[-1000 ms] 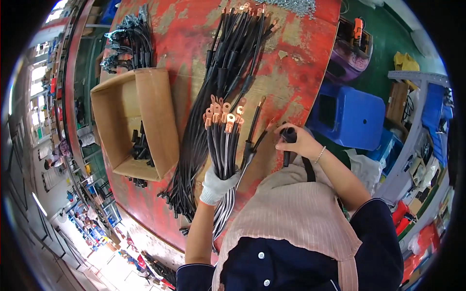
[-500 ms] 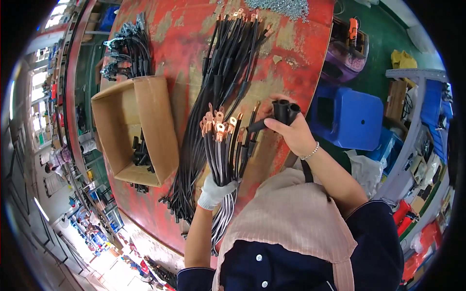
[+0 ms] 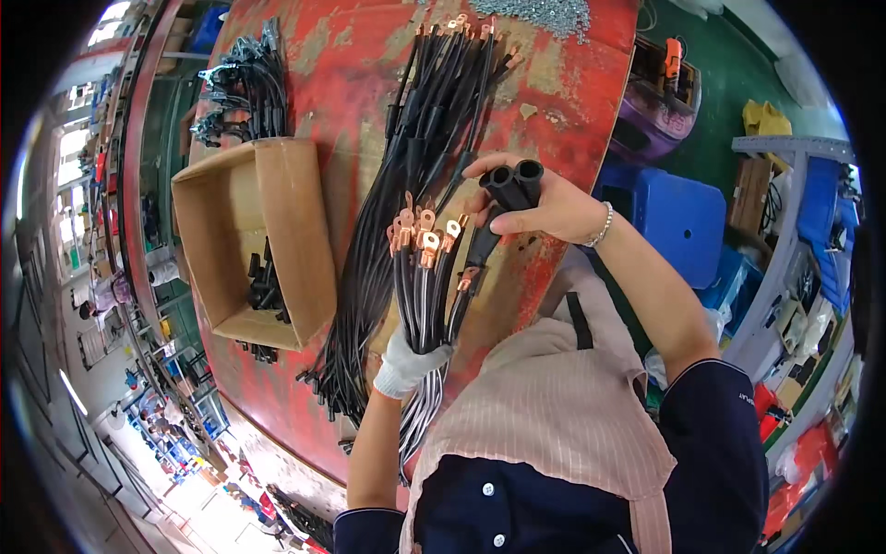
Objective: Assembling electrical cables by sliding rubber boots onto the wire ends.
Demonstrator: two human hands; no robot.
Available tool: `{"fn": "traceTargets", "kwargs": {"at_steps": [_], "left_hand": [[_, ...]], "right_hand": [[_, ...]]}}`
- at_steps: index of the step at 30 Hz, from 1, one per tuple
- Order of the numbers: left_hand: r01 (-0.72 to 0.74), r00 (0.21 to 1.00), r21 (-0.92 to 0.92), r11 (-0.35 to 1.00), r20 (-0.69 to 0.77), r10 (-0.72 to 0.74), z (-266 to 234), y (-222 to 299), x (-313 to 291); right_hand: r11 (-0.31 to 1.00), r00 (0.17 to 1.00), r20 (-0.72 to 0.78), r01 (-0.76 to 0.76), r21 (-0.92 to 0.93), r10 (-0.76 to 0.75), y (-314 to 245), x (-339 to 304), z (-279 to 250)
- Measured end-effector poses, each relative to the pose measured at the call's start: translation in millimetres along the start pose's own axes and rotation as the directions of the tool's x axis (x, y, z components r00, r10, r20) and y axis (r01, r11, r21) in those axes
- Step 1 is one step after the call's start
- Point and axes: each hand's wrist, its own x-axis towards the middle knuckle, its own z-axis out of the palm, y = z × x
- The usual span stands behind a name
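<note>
My left hand [image 3: 408,362], in a white knitted glove, is closed round a bunch of black cables [image 3: 423,309] whose copper ring lugs [image 3: 428,242] point up and away from me. My bare right hand [image 3: 554,208] grips several black rubber sleeves [image 3: 513,185], their open round ends facing up. Another black sleeve [image 3: 483,245] stands at the right side of the bunch, below my right thumb and over a cable's end. How far it covers that cable I cannot tell. Behind the bunch lies a larger pile of lugged black cables [image 3: 429,120].
On the red worn table [image 3: 572,111] a cardboard box [image 3: 295,240] at the left holds black sleeves [image 3: 265,286]. Beyond it lie cables with metal clamps [image 3: 245,88]. Small metal parts [image 3: 544,14] are heaped at the far edge. A blue plastic stool [image 3: 678,226] stands to the right.
My right hand has moved slightly up and left, and the sleeve under its thumb now stands steeper, at the cable bunch. My left hand keeps its hold on the cables.
</note>
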Motion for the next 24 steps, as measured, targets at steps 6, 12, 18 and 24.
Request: {"fn": "traceTargets", "kwargs": {"at_steps": [6,12,18,24], "left_hand": [[-0.066,0.998,0.021,0.998,0.02,0.065,1,0,1],[-0.021,1.0,0.086,0.996,0.024,0.02,0,1,-1],[-0.005,0.997,0.135,0.991,0.072,-0.005,1,9,1],[-0.066,0.998,0.131,0.989,-0.003,0.067,2,0,2]], "right_hand": [[0.998,0.983,0.18,0.054,-0.033,-0.047,-13,6,-6],[0.943,0.906,0.361,0.292,-0.158,-0.22,-27,8,-4],[0.867,0.848,0.499,0.376,-0.327,-0.18,-49,8,9],[0.679,0.868,0.473,0.438,-0.589,-0.149,-33,5,28]]}}
